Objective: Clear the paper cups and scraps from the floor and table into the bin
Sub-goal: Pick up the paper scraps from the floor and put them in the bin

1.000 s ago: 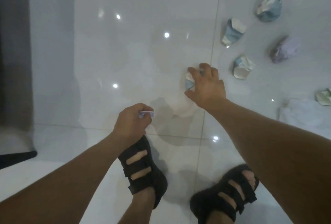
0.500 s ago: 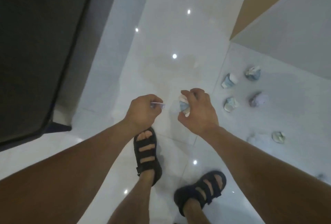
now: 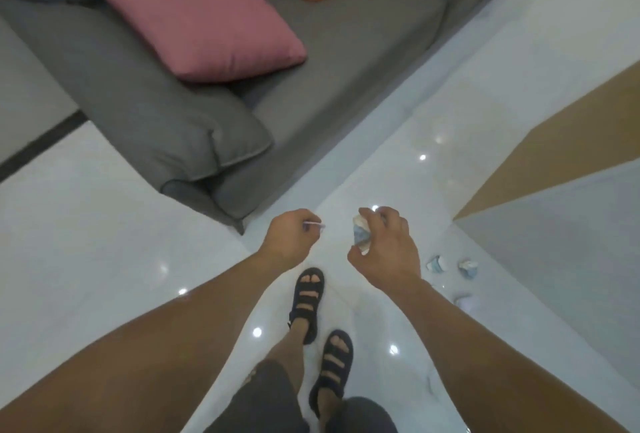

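My right hand (image 3: 384,249) grips a crushed cup (image 3: 360,237), left hand (image 3: 291,235) pinches a thin scrap (image 3: 313,224), both above the floor (image 3: 104,242); no bin in view, other cups (image 3: 437,263) lie near my right, so most is left.

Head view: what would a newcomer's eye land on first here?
Probably the pink cushion on the grey sofa at upper left, the strongest colour in the frame. At centre, the right hand grips a crumpled paper cup while the left hand pinches a thin scrap above the glossy white floor. More crushed cups lie on the tiles to the right.
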`<state>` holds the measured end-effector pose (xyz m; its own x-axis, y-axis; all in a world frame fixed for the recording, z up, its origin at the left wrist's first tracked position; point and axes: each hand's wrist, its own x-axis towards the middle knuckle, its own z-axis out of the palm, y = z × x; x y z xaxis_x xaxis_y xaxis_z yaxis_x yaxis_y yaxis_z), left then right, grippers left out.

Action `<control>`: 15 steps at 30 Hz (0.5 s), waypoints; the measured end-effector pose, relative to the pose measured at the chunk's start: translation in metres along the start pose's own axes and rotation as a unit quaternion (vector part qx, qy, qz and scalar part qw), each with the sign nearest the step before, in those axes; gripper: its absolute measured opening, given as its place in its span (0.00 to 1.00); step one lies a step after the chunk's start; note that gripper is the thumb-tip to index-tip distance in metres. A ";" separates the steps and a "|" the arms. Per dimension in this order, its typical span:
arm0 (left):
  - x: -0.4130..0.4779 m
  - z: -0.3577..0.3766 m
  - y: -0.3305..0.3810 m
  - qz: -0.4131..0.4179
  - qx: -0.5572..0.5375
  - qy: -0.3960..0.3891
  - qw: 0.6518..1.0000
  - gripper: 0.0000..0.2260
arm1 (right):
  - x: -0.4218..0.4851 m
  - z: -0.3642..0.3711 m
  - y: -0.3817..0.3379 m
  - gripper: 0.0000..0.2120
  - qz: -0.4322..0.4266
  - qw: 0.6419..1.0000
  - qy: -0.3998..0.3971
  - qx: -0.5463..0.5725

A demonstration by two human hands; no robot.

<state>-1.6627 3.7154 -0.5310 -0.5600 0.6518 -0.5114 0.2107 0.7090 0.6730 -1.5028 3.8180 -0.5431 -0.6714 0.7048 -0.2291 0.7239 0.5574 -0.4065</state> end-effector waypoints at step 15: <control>-0.271 -0.235 -0.132 -0.096 -0.145 0.265 0.948 0.05 | -0.109 -0.038 -0.333 0.30 -0.330 0.930 -0.110 -0.116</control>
<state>-1.7269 3.3819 -0.3552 -0.9059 0.2362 -0.3514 -0.1233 0.6468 0.7526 -1.6647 3.5726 -0.3491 -0.9798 0.0828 -0.1822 0.1398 0.9345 -0.3274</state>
